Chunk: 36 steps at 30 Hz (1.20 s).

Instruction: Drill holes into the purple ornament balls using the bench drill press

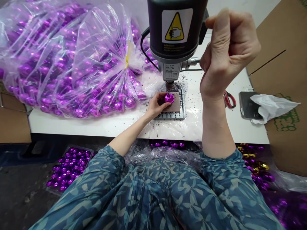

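Observation:
A shiny purple ball (pixel 169 98) sits on a brown board over the slotted metal base (pixel 182 111) of a small bench drill press (pixel 173 51). Thumb and fingers of my left hand (pixel 157 104) pinch the ball from its left side, right under the drill chuck (pixel 169 84). My right hand (pixel 227 54) is raised beside the motor housing, closed around the press's feed handle (pixel 195 61); most of that handle is hidden in the fist. Whether the drill bit touches the ball I cannot tell.
A big clear bag (pixel 79 60) of purple balls covers the table's left. Dark shavings surround the base. Red-handled scissors (pixel 229 99), a phone (pixel 249 104) and crumpled tissue (pixel 273 105) lie at right by a cardboard box (pixel 280 73). Below left stands a tray of purple balls (pixel 69 169).

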Each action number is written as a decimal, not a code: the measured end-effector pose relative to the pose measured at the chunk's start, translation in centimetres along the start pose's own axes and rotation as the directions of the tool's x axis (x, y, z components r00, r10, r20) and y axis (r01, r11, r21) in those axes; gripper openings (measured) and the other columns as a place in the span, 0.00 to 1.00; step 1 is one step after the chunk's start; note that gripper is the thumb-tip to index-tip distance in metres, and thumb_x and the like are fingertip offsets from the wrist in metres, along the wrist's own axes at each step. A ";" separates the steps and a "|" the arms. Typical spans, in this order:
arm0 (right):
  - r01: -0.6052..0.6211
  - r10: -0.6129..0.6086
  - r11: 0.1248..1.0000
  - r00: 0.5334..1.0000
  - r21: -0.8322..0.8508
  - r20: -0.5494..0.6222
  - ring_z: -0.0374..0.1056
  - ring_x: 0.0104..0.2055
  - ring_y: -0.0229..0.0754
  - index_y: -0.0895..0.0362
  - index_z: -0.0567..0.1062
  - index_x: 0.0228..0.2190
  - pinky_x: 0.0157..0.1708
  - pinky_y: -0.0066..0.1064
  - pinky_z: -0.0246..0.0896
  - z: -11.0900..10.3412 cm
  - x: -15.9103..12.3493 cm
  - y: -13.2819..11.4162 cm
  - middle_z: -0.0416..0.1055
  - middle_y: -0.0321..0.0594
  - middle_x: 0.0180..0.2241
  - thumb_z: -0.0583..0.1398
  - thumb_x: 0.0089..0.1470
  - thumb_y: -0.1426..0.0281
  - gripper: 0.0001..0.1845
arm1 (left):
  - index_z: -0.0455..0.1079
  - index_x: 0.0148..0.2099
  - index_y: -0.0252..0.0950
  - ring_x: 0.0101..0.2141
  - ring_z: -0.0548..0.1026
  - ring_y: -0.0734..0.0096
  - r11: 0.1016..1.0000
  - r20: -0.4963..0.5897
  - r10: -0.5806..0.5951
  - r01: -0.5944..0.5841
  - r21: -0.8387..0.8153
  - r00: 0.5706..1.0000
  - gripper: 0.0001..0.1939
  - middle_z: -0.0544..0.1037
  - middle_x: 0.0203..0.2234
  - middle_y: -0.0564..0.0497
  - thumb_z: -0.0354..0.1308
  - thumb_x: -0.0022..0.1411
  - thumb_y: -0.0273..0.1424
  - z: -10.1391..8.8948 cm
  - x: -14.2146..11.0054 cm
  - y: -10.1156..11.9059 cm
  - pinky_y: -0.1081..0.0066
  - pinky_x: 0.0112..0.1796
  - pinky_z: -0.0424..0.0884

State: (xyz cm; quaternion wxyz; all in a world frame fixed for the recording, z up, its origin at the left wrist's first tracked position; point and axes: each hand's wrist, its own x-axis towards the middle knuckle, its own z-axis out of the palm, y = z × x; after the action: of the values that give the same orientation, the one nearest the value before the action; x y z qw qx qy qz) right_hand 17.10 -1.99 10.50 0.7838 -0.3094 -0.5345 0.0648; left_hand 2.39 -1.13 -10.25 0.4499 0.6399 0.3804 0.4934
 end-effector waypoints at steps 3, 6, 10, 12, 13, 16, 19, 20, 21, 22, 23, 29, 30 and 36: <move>-0.032 0.032 0.999 0.999 -0.013 0.004 0.66 0.28 0.29 0.56 0.75 0.34 0.34 0.29 0.65 -0.5 -0.9 0.1 0.74 0.38 0.33 0.55 0.60 0.45 0.27 | 0.71 0.54 0.38 0.48 0.82 0.59 1.000 -0.010 0.005 -0.005 0.000 1.000 0.36 0.82 0.48 0.43 0.75 0.53 0.54 0.1 0.0 -0.1 0.59 0.52 0.78; -0.022 0.022 1.000 1.000 -0.003 0.003 0.70 0.34 0.32 0.55 0.74 0.36 0.38 0.31 0.66 -1.0 -1.8 0.5 0.75 0.40 0.35 0.56 0.61 0.47 0.24 | 0.71 0.54 0.38 0.47 0.82 0.59 1.000 -0.020 0.014 -0.014 0.001 1.000 0.36 0.83 0.47 0.43 0.75 0.52 0.54 0.2 0.0 -0.2 0.58 0.52 0.78; -0.016 0.016 0.999 1.000 -0.035 0.005 0.63 0.28 0.29 0.55 0.72 0.37 0.35 0.31 0.61 -1.3 -2.7 1.2 0.74 0.39 0.35 0.52 0.62 0.45 0.25 | 0.71 0.54 0.39 0.48 0.82 0.58 1.000 -0.027 0.026 -0.026 -0.006 0.999 0.36 0.82 0.48 0.43 0.74 0.53 0.55 0.3 -0.1 -0.6 0.56 0.52 0.78; -0.021 0.021 1.000 1.000 -0.023 0.008 0.54 0.24 0.27 0.54 0.72 0.38 0.31 0.31 0.55 -1.4 -3.0 1.4 0.72 0.37 0.34 0.52 0.64 0.47 0.24 | 0.71 0.55 0.39 0.48 0.82 0.58 0.999 -0.027 0.033 -0.033 -0.015 0.999 0.35 0.82 0.48 0.43 0.74 0.53 0.55 0.3 -0.1 -0.7 0.56 0.52 0.78; -0.022 0.022 1.000 1.000 -0.016 0.011 0.52 0.22 0.26 0.54 0.71 0.38 0.30 0.31 0.53 -1.4 -3.1 1.5 0.72 0.37 0.33 0.52 0.64 0.47 0.24 | 0.71 0.55 0.39 0.48 0.82 0.58 0.999 -0.027 0.036 -0.037 -0.020 0.999 0.35 0.82 0.48 0.43 0.74 0.53 0.54 0.4 -0.2 -0.8 0.55 0.51 0.78; -0.030 0.030 0.999 1.000 -0.039 -0.006 0.48 0.20 0.26 0.54 0.71 0.37 0.27 0.31 0.48 -1.6 -3.5 1.6 0.70 0.36 0.29 0.51 0.64 0.45 0.25 | 0.71 0.55 0.40 0.48 0.81 0.59 0.999 -0.030 0.037 -0.038 -0.026 0.999 0.34 0.82 0.48 0.43 0.74 0.54 0.54 0.4 -0.3 -0.8 0.56 0.52 0.78; -0.022 0.022 1.000 0.999 0.003 -0.042 0.44 0.17 0.26 0.52 0.72 0.35 0.24 0.32 0.45 -1.9 -3.9 1.8 0.56 0.30 0.18 0.56 0.61 0.45 0.23 | 0.71 0.54 0.40 0.48 0.81 0.59 0.999 -0.031 0.035 -0.036 -0.023 0.999 0.34 0.82 0.48 0.44 0.73 0.55 0.55 0.5 -0.3 -0.7 0.56 0.52 0.78; -0.010 0.012 1.000 0.999 0.027 -0.050 0.43 0.17 0.27 0.51 0.73 0.34 0.23 0.32 0.44 -2.0 -3.9 2.0 0.50 0.29 0.16 0.57 0.60 0.46 0.22 | 0.70 0.55 0.40 0.48 0.81 0.59 0.999 -0.031 0.037 -0.037 -0.023 0.999 0.34 0.82 0.48 0.44 0.73 0.54 0.55 0.5 -0.3 -0.7 0.56 0.52 0.78; 0.002 0.000 0.999 0.999 0.047 -0.054 0.42 0.16 0.27 0.51 0.73 0.33 0.23 0.31 0.43 -2.0 -4.0 2.2 0.45 0.28 0.15 0.58 0.60 0.46 0.21 | 0.70 0.55 0.40 0.49 0.81 0.59 0.999 -0.031 0.038 -0.039 -0.026 0.999 0.35 0.82 0.49 0.43 0.73 0.54 0.55 0.5 -0.3 -0.6 0.56 0.52 0.77; 0.009 -0.006 0.998 0.998 0.054 -0.057 0.42 0.16 0.26 0.51 0.73 0.33 0.23 0.31 0.42 -2.1 -4.0 2.4 0.43 0.28 0.15 0.58 0.60 0.47 0.21 | 0.70 0.55 0.40 0.49 0.81 0.59 0.999 -0.030 0.039 -0.040 -0.029 0.999 0.35 0.81 0.49 0.43 0.73 0.54 0.55 0.5 -0.2 -0.6 0.56 0.53 0.77; 0.016 -0.013 0.998 0.998 0.054 -0.060 0.41 0.16 0.26 0.51 0.73 0.33 0.22 0.31 0.41 -2.1 -4.1 2.6 0.42 0.28 0.15 0.57 0.60 0.47 0.21 | 0.71 0.55 0.40 0.49 0.81 0.59 0.999 -0.028 0.038 -0.039 -0.033 0.999 0.35 0.81 0.49 0.43 0.73 0.54 0.55 0.5 -0.2 -0.6 0.55 0.53 0.77; 0.063 -0.061 0.997 0.997 0.043 -0.039 0.44 0.15 0.25 0.51 0.74 0.34 0.22 0.29 0.43 -2.9 -5.1 3.6 0.51 0.29 0.16 0.55 0.62 0.48 0.20 | 0.71 0.54 0.41 0.48 0.81 0.59 0.998 -0.033 0.028 -0.030 -0.059 0.999 0.34 0.81 0.48 0.44 0.74 0.53 0.55 0.6 -0.3 -0.5 0.55 0.52 0.77; 0.069 -0.068 0.997 0.997 0.038 -0.031 0.44 0.15 0.25 0.51 0.74 0.34 0.22 0.29 0.43 -3.0 -5.3 3.6 0.53 0.29 0.16 0.56 0.62 0.48 0.20 | 0.71 0.54 0.41 0.48 0.81 0.59 0.998 -0.033 0.029 -0.031 -0.057 0.999 0.34 0.81 0.48 0.44 0.74 0.53 0.55 0.6 -0.3 -0.5 0.55 0.53 0.77; 0.053 -0.050 0.998 0.996 0.042 -0.079 0.45 0.17 0.24 0.54 0.72 0.35 0.23 0.30 0.42 -1.0 -2.7 2.2 0.63 0.29 0.22 0.54 0.64 0.51 0.19 | 0.70 0.53 0.40 0.47 0.81 0.59 0.999 -0.048 0.031 -0.033 -0.029 0.998 0.34 0.81 0.47 0.44 0.74 0.54 0.54 0.6 -0.1 -0.5 0.55 0.52 0.77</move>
State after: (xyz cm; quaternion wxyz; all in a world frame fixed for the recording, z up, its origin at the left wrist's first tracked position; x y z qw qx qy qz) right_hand 17.34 -1.87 6.86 0.8120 -0.2806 -0.5099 0.0442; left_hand 2.98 -1.17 -10.83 0.4424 0.6272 0.3731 0.5213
